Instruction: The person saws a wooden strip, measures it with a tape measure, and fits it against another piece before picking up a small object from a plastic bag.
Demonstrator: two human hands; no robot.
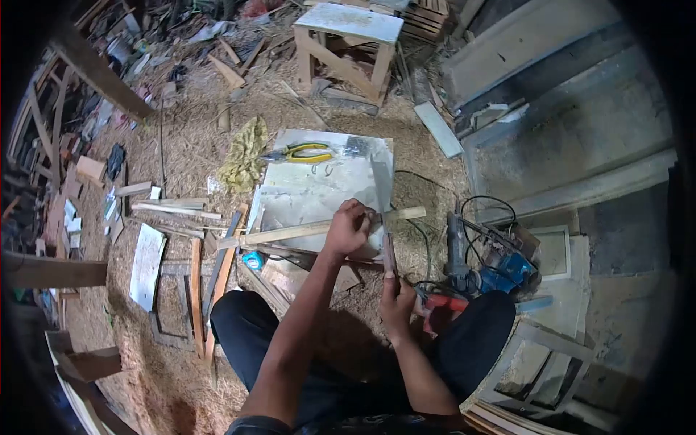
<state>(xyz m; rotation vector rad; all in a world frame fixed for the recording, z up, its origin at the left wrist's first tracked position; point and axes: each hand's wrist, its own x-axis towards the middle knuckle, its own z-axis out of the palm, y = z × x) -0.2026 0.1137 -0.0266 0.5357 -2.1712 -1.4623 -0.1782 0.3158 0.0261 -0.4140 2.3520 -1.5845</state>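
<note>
A narrow wooden strip (293,233) lies slantwise over a pale work board (290,199). My left hand (349,230) is closed on the strip, fingers curled close beside the blade. In my right hand (397,299) is the handle of a long, flat-bladed tool (381,185), machete-like in shape. Its broad metal blade points away from me and crosses the strip just right of my left hand. Pliers with yellow handles (308,152) rest on the far part of the board, with small bent metal pieces (322,170) below them.
Left of the board are a crumpled yellowish cloth (246,154), a blue tape measure (252,260) and wooden strips (196,297). Corded power tools (457,250) and a red tool (444,303) lie to the right. A wooden stool (348,25) stands beyond. Shavings cover the floor.
</note>
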